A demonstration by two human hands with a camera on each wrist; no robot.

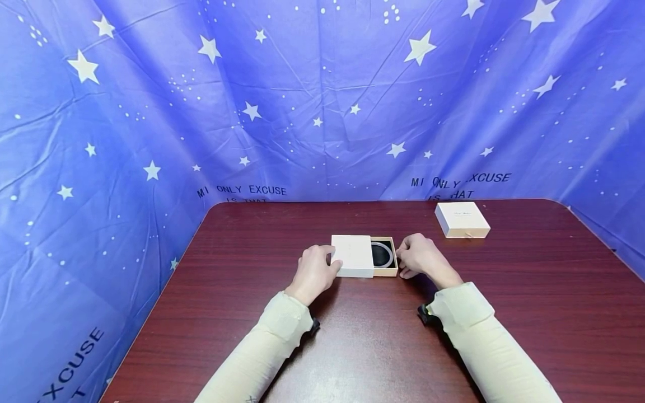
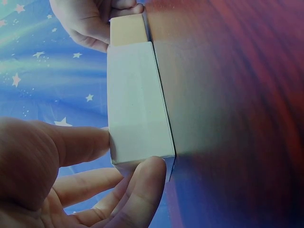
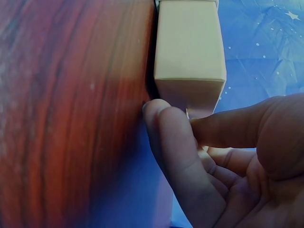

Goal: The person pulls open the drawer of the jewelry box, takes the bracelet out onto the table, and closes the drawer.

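A white drawer-style gift box (image 1: 353,256) lies on the table, its tan inner drawer (image 1: 396,263) pulled partway out to the right. Inside the drawer a pale ring-shaped bangle (image 1: 391,256) lies on black padding, partly hidden under the white cover. My left hand (image 1: 314,272) grips the cover's left end, with thumb and fingers against it in the left wrist view. At the drawer's outer end, my right hand (image 1: 422,257) pinches a small pull tab (image 3: 188,113) between thumb and fingers; most of the tab is hidden.
Toward the back right of the dark red wooden table (image 1: 242,347) stands a second, closed white box (image 1: 461,218) with a small tab on its front. A blue curtain (image 1: 322,101) with white stars hangs behind the table and along its sides.
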